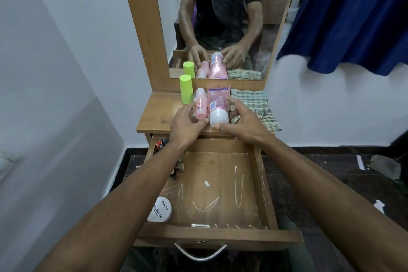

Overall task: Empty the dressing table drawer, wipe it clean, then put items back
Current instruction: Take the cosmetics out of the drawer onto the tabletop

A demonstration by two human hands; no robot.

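The wooden drawer point(262, 183) is pulled out, its scratched bottom mostly bare. A white nail polish remover jar point(160, 209) lies in its near left corner, and small lipsticks point(160, 143) stand at the far left. On the dressing table top point(154, 115), my left hand point(186, 125) holds a small pink bottle point(200, 107). My right hand point(239, 120) grips a larger pink tube with a white cap point(217, 106). A lime-green container point(186, 89) stands behind them. A checked cloth point(254, 104) lies to the right.
A mirror point(220, 17) in a wooden frame rises behind the table top and reflects the person. A white wall is close on the left. A blue curtain point(353, 11) hangs at the right. Scraps of paper lie on the dark floor point(331, 172).
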